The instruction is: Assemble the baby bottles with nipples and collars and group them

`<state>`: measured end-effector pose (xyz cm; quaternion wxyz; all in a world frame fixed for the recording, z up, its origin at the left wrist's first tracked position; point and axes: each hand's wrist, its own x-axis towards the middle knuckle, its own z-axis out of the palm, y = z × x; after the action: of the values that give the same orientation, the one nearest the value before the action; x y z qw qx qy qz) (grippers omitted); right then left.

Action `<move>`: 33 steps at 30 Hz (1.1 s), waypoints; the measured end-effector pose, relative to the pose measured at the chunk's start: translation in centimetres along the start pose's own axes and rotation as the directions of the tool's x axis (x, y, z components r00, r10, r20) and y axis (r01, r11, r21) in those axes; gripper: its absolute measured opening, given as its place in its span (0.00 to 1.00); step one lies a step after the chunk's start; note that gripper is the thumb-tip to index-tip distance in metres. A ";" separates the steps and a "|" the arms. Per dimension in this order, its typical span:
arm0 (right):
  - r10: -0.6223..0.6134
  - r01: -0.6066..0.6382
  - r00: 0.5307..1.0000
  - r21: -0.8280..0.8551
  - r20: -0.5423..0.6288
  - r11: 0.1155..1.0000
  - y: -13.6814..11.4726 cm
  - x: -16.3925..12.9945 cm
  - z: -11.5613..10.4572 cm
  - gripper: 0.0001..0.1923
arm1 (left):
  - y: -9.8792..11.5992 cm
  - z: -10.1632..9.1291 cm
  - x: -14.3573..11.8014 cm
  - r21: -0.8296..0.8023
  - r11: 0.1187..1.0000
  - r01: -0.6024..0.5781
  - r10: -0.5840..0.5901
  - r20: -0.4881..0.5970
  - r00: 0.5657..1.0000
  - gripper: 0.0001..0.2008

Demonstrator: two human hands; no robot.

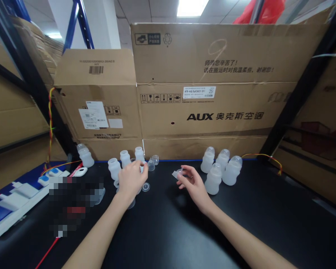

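Across the top half of the frame I see stacked cardboard boxes (212,93), the widest one printed with AUX, standing against the back edge of a black table (168,231) that fills the lower half. Dark shelf posts (299,97) slant down at the right and left edges. At the lower left lies a white and blue power strip (19,194), with a twisted red and yellow wire (50,123) running up the post above it; beside it a patch of the picture is blurred out.

Right of centre I see a cluster of five capped translucent bottles (221,168), standing upright and touching one another. Left of centre stand open bottles (119,162) without caps, and one more capped bottle (85,155) sits apart further left. Small clear caps (154,161) lie near the back edge, and a round clear ring (146,186) lies flat just beside my left hand.

My left hand (131,179) is at the open bottles, fingers curled together at one bottle's neck; I cannot tell how firmly it grips. My right hand (192,183), in the middle of the frame and just left of the capped cluster, pinches a small clear part (177,173) between thumb and fingertips, above the table.
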<state>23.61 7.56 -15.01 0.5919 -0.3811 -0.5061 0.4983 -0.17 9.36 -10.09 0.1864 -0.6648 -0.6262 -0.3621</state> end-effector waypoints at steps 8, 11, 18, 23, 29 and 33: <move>-0.056 0.059 0.998 -0.070 0.043 0.996 0.3 -0.5 0.4 0.34 | 1.6 2.0 -1.2 -0.662 0.747 0.060 0.010 0.101 0.995 0.07; -0.083 0.086 0.996 -0.081 0.038 0.993 0.2 -0.6 0.4 0.33 | 2.1 2.3 -1.9 -0.719 0.685 0.118 0.006 0.168 0.986 0.05; -0.122 0.129 0.991 -0.138 0.056 0.982 0.5 -0.6 0.3 0.31 | 2.7 2.4 -3.2 -0.402 0.915 -0.041 0.123 0.180 0.976 0.06; -0.174 0.181 0.983 -0.192 0.055 0.965 0.2 -0.9 0.2 0.29 | 3.6 1.9 -3.6 -0.243 0.921 -0.305 0.331 0.075 0.941 0.14; -0.319 0.305 0.948 -0.242 -0.019 0.921 -0.8 -1.2 0.3 0.25 | 5.3 -0.2 -4.9 -0.679 0.671 -0.298 0.453 0.058 0.890 0.12; -0.373 0.349 0.927 -0.264 -0.043 0.899 -1.0 -1.4 0.2 0.22 | 6.0 -1.2 -5.8 -0.918 0.394 -0.043 0.399 0.128 0.908 0.12</move>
<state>23.61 5.96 -14.31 0.6436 -0.3751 -0.5990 0.2936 5.66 3.62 -12.23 -0.2575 -0.7885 -0.2603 -0.4942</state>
